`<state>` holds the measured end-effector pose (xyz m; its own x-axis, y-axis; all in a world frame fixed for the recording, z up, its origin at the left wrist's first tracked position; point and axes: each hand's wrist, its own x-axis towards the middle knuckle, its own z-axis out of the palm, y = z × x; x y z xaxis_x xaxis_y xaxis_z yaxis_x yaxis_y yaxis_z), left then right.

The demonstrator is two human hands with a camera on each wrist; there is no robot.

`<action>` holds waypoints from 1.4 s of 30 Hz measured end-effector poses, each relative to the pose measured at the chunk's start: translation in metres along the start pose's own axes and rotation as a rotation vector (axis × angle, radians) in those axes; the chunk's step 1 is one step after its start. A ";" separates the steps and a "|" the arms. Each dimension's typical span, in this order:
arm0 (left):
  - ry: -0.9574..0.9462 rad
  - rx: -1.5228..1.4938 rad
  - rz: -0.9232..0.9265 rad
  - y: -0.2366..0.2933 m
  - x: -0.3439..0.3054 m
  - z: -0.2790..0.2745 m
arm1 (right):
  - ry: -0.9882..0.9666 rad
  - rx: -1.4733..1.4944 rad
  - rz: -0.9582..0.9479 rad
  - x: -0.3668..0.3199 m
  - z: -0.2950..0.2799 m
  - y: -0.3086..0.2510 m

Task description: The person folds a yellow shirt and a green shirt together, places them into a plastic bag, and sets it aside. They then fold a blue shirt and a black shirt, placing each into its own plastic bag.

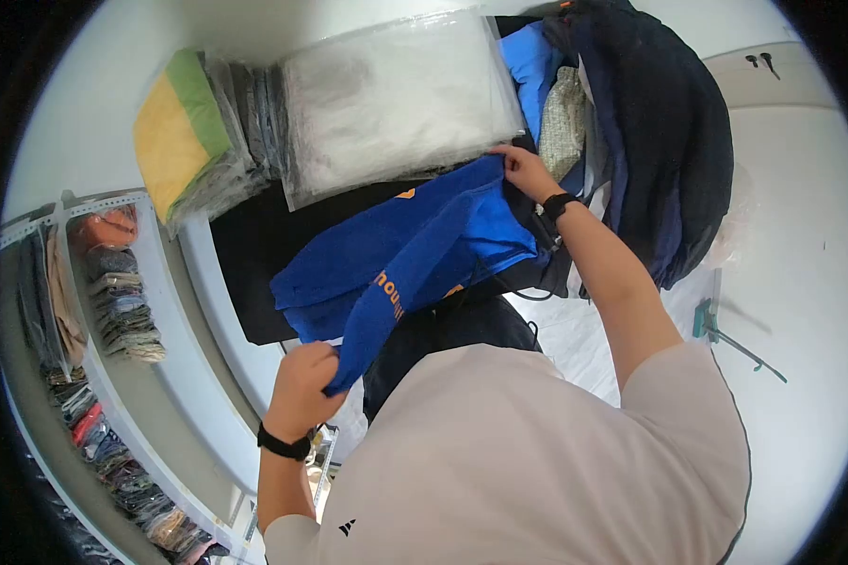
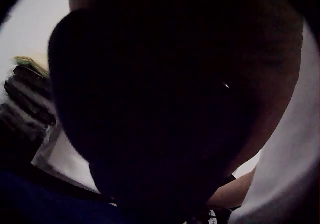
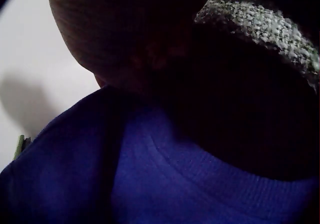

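Note:
A blue sweatshirt (image 1: 367, 247) with orange lettering is stretched between my two hands over a black surface. At the lower left my left hand (image 1: 303, 384) grips the end of its sleeve, fingers curled round the cloth. My right hand (image 1: 528, 172) pinches the sweatshirt at its far upper corner, beside the plastic bags. A brighter blue part of the garment shows near my right forearm. In the right wrist view a ribbed edge (image 3: 260, 184) of the sweatshirt lies below the hand. The left wrist view is mostly dark, with the left hand's grip hidden.
Clear plastic bags (image 1: 396, 99) lie stacked behind the sweatshirt, beside a yellow and green bagged item (image 1: 179, 141). Dark clothes (image 1: 664, 141) hang at the right, next to a grey knitted piece (image 1: 562, 122). Shelves (image 1: 174, 377) at the left hold folded, bagged clothes.

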<state>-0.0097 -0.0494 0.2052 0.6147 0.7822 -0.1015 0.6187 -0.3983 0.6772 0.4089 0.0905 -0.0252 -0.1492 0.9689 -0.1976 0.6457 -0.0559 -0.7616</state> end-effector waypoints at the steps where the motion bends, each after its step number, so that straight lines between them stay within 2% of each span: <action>1: -0.055 0.004 -0.006 0.006 -0.001 -0.002 | -0.004 0.000 0.003 0.002 0.000 0.001; 4: -0.134 0.003 -0.007 0.012 -0.011 0.003 | -0.002 0.002 -0.045 0.008 0.000 0.009; 6: -0.189 -0.051 -0.025 0.014 -0.015 0.005 | -0.030 -0.134 -0.291 0.011 0.000 0.018; 7: -0.187 -0.054 -0.028 0.014 -0.018 0.006 | -0.035 -0.135 -0.291 0.010 -0.001 0.014; 9: -0.140 -0.110 0.007 0.012 -0.022 0.011 | -0.200 -0.001 0.018 0.011 -0.008 0.007; 12: -0.124 -0.170 -0.105 0.001 -0.032 0.007 | -0.281 -0.068 0.110 0.015 -0.018 -0.005; 13: -0.142 -0.151 -0.246 -0.003 -0.035 0.001 | -0.293 -0.004 0.057 0.022 -0.008 0.027; 14: -0.097 -0.168 -0.346 -0.014 -0.038 -0.003 | -0.300 0.064 0.013 0.024 -0.007 0.031; 15: 0.029 -0.199 -0.467 -0.024 -0.041 -0.005 | -0.348 0.090 0.073 0.025 -0.012 0.023; 16: 0.144 -0.224 -0.501 -0.039 -0.042 -0.007 | -0.377 0.030 0.138 0.029 -0.012 0.026; 17: 0.151 -0.388 -0.647 -0.065 -0.041 -0.009 | -0.335 0.029 0.126 0.030 -0.010 0.031; 18: 0.214 -0.571 -0.781 -0.089 -0.039 -0.006 | -0.360 0.062 0.218 0.028 -0.015 0.014; 20: 0.291 -0.593 -0.699 -0.154 -0.046 0.019 | -0.393 0.051 0.326 0.029 -0.019 -0.004; 21: 0.344 -0.625 -0.779 -0.188 -0.054 0.039 | -0.401 0.050 0.319 0.030 -0.018 -0.004; 22: 0.350 -0.623 -0.781 -0.200 -0.056 0.050 | -0.403 0.070 0.383 0.031 -0.018 -0.003; 24: 0.509 -0.554 -0.955 -0.212 -0.053 0.062 | -0.405 0.085 0.444 0.035 -0.017 -0.005; 25: 0.581 -0.574 -0.876 -0.209 -0.047 0.061 | -0.395 0.067 0.418 0.034 -0.017 -0.005; 26: 0.583 -0.581 -0.879 -0.204 -0.044 0.060 | -0.385 0.048 0.392 0.034 -0.017 -0.006; 28: 0.739 -0.733 -0.814 -0.195 -0.039 0.052 | -0.383 0.053 0.399 0.034 -0.016 -0.005; 30: 0.708 -0.735 -0.861 -0.205 -0.045 0.054 | -0.377 0.066 0.406 0.036 -0.014 -0.004; 32: 0.696 -0.514 -0.908 -0.225 -0.050 0.068 | -0.381 0.036 0.427 0.038 -0.013 -0.004; 33: 0.694 -0.519 -0.904 -0.229 -0.050 0.072 | -0.376 0.032 0.430 0.039 -0.012 -0.004; 35: 0.767 -0.391 -1.018 -0.223 -0.043 0.078 | -0.377 0.022 0.417 0.039 -0.011 -0.006; 36: 0.767 -0.396 -1.018 -0.219 -0.041 0.082 | -0.376 0.017 0.418 0.039 -0.012 -0.008; 38: 0.549 -0.217 -1.189 -0.211 -0.041 0.089 | -0.357 -0.029 0.403 0.037 -0.012 -0.014; 39: 0.509 -0.307 -1.198 -0.208 -0.043 0.091 | -0.358 -0.027 0.402 0.035 -0.011 -0.013; 41: 0.489 -0.269 -1.245 -0.210 -0.046 0.105 | -0.261 -0.149 0.064 0.033 -0.009 -0.013; 42: 0.469 -0.234 -1.293 -0.212 -0.047 0.112 | -0.262 -0.148 0.061 0.031 -0.008 -0.023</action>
<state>-0.1156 -0.0553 -0.0153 -0.5711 0.6338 -0.5217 0.4912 0.7730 0.4014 0.3958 0.1241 -0.0090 -0.2826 0.8686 -0.4071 0.7585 -0.0574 -0.6492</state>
